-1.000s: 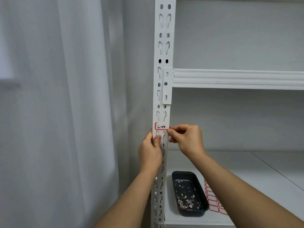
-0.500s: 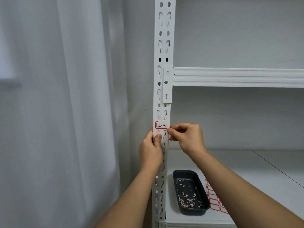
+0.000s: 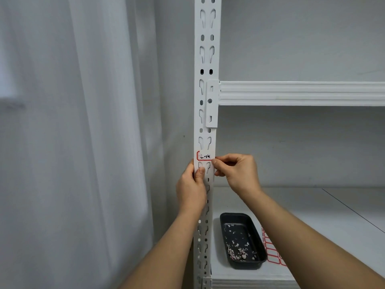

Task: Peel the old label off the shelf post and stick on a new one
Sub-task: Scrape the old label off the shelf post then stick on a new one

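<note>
The red-bordered label (image 3: 204, 156) is stuck on the white shelf post (image 3: 206, 59), just above both hands. The post is gripped by the left hand (image 3: 190, 189), thumb pressed on its face; the label's right edge is pinched by the right hand (image 3: 237, 174). At five o'clock, a black tray (image 3: 256, 261) (holding paper scraps) sits beside a label sheet (image 3: 270, 251).

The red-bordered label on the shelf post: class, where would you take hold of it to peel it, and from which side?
Probably its right edge, from the right. The label lies flat on the post, and the right hand already picks there, while the left hand grips the post below.
</note>
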